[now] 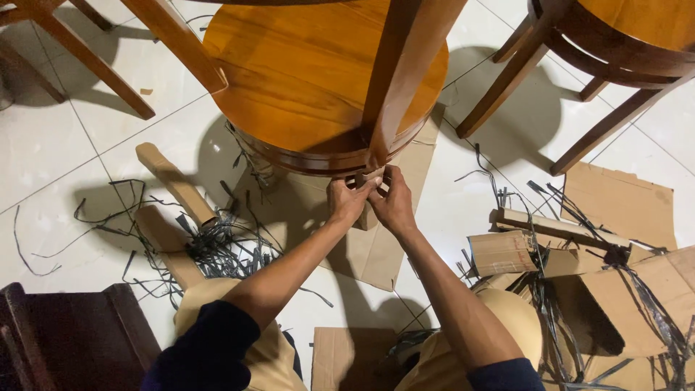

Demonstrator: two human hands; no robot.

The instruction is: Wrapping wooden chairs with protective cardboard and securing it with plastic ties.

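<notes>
Both hands, left hand and right hand, pinch cardboard wrap at upturned round wooden table rim; unwrapping step judged underway; next needs firm peel

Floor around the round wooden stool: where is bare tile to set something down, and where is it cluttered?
Bare floor tile lies far left, and some between the stool and the second stool. Black strapping crowds the left, cardboard pieces the right; both hands work at the stool's rim.
</notes>
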